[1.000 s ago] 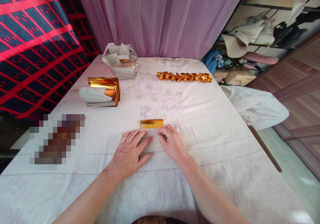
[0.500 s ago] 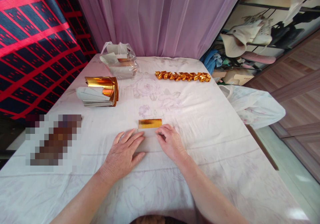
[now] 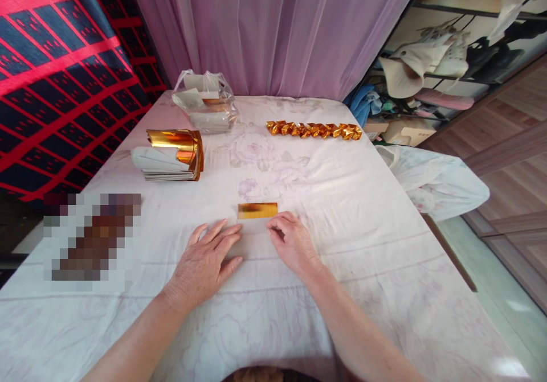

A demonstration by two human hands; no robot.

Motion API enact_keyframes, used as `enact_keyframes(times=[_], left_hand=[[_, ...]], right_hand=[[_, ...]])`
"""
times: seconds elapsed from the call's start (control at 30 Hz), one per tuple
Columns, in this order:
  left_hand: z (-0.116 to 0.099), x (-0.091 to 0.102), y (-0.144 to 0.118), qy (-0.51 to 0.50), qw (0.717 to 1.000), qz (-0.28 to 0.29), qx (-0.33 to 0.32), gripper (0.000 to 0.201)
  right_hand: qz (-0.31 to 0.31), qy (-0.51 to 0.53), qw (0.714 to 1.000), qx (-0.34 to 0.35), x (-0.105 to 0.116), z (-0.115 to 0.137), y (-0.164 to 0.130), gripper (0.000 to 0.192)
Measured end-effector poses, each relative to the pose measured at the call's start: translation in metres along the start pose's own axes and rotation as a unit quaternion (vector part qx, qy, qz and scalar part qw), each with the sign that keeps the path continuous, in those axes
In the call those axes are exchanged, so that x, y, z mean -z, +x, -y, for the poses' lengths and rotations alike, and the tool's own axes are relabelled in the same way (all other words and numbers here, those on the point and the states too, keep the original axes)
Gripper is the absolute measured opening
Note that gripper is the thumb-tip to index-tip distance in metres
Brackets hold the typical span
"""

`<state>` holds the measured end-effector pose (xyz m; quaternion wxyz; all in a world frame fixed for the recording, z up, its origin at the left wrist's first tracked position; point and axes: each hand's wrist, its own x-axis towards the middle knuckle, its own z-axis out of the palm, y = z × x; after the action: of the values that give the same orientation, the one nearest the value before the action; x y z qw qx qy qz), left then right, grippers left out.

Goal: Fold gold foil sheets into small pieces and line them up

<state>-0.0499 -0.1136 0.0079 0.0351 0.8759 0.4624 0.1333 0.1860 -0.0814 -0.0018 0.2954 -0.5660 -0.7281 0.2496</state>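
Note:
A small sheet of paper lies on the white tablecloth in front of me, its far edge folded over to show a gold foil strip (image 3: 257, 210). My left hand (image 3: 204, 259) rests flat on the sheet's near left part, fingers spread. My right hand (image 3: 293, 243) presses the sheet's right side, fingertips curled at the fold just below the gold strip.
A stack of gold-and-white sheets (image 3: 168, 155) sits at the left. A plastic bag of paper (image 3: 205, 107) is behind it. A row of folded gold pieces (image 3: 314, 130) lies at the far right. A white bag (image 3: 436, 180) hangs off the right table edge (image 3: 444, 245).
My left hand has slid a little to the left and back toward me across the sheet. The right hand and the gold strip stay almost where they were.

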Motion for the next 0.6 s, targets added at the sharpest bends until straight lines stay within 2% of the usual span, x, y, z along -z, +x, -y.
enact_keyframes(times=[0.27, 0.47, 0.6], left_hand=[[-0.002, 0.002, 0.002, 0.002, 1.0, 0.001, 0.005, 0.026], [-0.006, 0.003, 0.005, 0.008, 1.0, -0.013, 0.005, 0.024], [-0.007, 0.003, 0.006, 0.006, 1.0, -0.017, 0.006, 0.024]], right_hand=[[0.0, -0.018, 1.0, 0.008, -0.001, 0.002, -0.001, 0.019], [-0.025, -0.139, 0.99, 0.0, -0.007, 0.017, -0.001, 0.007], [-0.027, -0.171, 0.984, -0.031, -0.01, 0.027, 0.003, 0.022]])
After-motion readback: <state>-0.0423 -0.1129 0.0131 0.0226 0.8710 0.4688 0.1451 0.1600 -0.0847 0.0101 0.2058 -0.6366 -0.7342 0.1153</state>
